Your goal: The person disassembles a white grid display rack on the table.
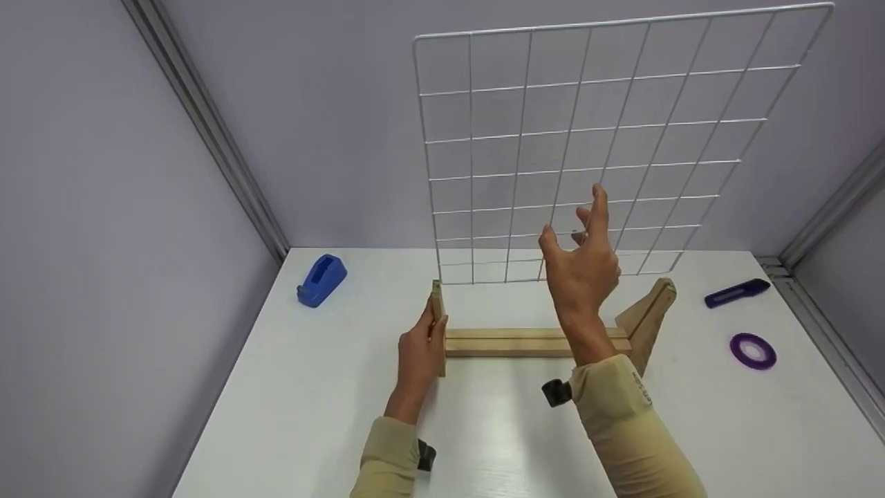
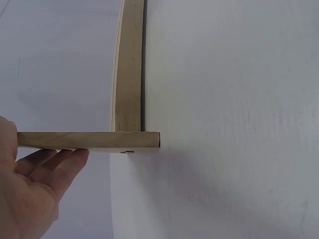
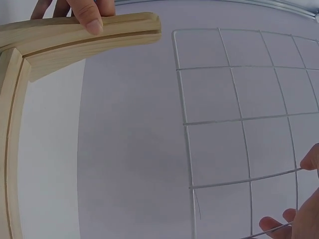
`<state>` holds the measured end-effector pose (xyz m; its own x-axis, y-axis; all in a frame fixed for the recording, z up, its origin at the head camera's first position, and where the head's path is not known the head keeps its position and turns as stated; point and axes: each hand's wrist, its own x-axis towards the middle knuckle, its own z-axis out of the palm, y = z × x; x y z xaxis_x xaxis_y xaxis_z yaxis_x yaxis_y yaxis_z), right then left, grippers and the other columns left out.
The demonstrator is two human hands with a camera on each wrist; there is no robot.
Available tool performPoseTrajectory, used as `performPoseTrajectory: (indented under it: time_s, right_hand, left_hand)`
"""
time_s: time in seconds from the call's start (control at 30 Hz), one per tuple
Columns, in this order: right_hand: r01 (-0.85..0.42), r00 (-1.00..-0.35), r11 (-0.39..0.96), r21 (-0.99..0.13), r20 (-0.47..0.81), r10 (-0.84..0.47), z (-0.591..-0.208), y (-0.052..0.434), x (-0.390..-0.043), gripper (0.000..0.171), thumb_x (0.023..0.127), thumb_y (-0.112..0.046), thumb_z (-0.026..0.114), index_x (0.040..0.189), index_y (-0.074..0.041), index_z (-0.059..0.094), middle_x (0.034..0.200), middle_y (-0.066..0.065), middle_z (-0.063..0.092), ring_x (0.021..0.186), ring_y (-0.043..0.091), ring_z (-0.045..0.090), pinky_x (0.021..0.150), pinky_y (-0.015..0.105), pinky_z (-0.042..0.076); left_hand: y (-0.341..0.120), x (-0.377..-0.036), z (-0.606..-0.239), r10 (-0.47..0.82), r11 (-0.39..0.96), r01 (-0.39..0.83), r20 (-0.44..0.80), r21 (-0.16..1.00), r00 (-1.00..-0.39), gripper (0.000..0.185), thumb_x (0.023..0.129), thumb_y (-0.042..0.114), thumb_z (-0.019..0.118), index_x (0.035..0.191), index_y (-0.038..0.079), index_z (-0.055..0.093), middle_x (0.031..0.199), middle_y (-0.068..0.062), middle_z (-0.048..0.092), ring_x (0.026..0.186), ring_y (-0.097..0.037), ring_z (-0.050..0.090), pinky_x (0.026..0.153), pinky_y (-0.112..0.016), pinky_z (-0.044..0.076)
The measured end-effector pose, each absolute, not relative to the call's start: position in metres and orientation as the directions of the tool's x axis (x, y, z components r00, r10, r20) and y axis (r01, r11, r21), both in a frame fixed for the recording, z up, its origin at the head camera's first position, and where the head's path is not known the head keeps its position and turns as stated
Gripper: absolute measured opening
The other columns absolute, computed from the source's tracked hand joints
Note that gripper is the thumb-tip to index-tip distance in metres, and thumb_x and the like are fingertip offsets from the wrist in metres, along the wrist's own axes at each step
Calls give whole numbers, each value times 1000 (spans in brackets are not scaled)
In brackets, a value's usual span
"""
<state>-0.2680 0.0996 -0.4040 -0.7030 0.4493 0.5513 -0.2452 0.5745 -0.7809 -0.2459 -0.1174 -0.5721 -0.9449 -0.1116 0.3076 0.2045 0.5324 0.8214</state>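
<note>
A wooden stand has a grooved crossbar (image 1: 508,344) between two upright side pieces. My left hand (image 1: 418,349) grips its left side piece (image 2: 94,140), thumb on the inner face and fingers on the outer face. My right hand (image 1: 584,273) holds a white wire grid panel (image 3: 242,119) upright above the stand, thumb and fingers at its wires. The panel's lower edge hangs behind and above the crossbar in the head view. Beside my right forearm rises the stand's right side piece (image 1: 653,315), partly hidden by the sleeve. A small metal fastener (image 2: 128,152) shows on the left piece.
On the white table (image 1: 318,401), a blue tape dispenser (image 1: 322,280) lies at the back left. A dark purple cutter (image 1: 737,293) and a purple tape ring (image 1: 753,351) lie at the right. Grey walls (image 1: 346,138) enclose the back and sides.
</note>
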Motion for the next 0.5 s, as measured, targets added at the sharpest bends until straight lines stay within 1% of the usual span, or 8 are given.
performPoseTrajectory:
  time_s: [0.1, 0.2, 0.33, 0.4, 0.5]
  right_hand:
    - [-237, -702, 579, -780, 550, 453, -402, 103, -267, 80, 90, -28, 73, 159, -29, 33, 142, 7, 63, 107, 30, 73, 64, 39, 48]
    - [-231, -700, 583, -779, 549, 457, -400, 106, -265, 80, 90, -28, 73, 160, -30, 33, 143, 6, 63, 109, 30, 73, 63, 37, 45]
    - [-244, -710, 592, -768, 557, 431, -399, 110, -262, 81, 91, -27, 73, 160, -29, 31, 144, 6, 62, 110, 31, 73, 60, 35, 43]
    - [-254, -716, 597, -761, 563, 414, -400, 112, -261, 81, 91, -27, 72, 160, -29, 31, 144, 7, 61, 109, 32, 73, 57, 34, 41]
    - [-268, -720, 603, -751, 572, 393, -402, 115, -258, 81, 91, -25, 72, 161, -27, 31, 144, 8, 61, 109, 33, 73, 54, 33, 40]
  left_hand:
    - [-118, -247, -572, -99, 525, 219, 314, 822, -944, 55, 108, 34, 50, 154, 5, 42, 133, -19, 66, 107, -23, 72, 87, -38, 61]
    - [-119, -248, -571, -87, 509, 215, 299, 834, -950, 56, 107, 35, 51, 155, 7, 40, 139, -19, 62, 112, -26, 71, 87, -38, 61]
    - [-124, -249, -569, -98, 485, 162, 238, 859, -966, 59, 105, 40, 54, 156, 13, 39, 142, -16, 60, 114, -31, 71, 89, -42, 61]
    - [-127, -250, -568, -107, 509, 138, 222, 849, -969, 60, 104, 42, 56, 156, 16, 40, 142, -14, 62, 113, -31, 71, 92, -44, 60]
    - [-133, -252, -566, -99, 600, 141, 249, 787, -963, 60, 102, 43, 59, 154, 17, 45, 143, -9, 62, 114, -27, 71, 95, -45, 58]
